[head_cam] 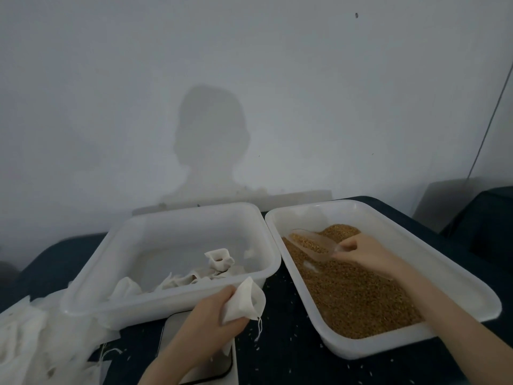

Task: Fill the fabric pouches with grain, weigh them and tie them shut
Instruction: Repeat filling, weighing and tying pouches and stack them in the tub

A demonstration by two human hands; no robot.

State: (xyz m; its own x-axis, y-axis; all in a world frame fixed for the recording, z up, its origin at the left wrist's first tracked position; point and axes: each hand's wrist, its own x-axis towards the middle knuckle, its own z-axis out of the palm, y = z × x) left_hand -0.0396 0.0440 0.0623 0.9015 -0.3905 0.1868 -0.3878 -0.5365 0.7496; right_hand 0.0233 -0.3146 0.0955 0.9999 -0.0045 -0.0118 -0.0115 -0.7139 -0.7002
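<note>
Pouch [244,300] sits low and left of centre, pinched at its mouth by our left hand [211,315]. Right of centre, our right hand [361,252] grips a loaded scoop [313,243] above the grain [355,295]; that narrow, floppy mouth invites spilling.

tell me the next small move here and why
Probably carry the scoop over to the pouch and tip it in: the right hand holds the scoop loaded with grain above the grain tub, and the left hand holds the pouch with its mouth open.
</note>
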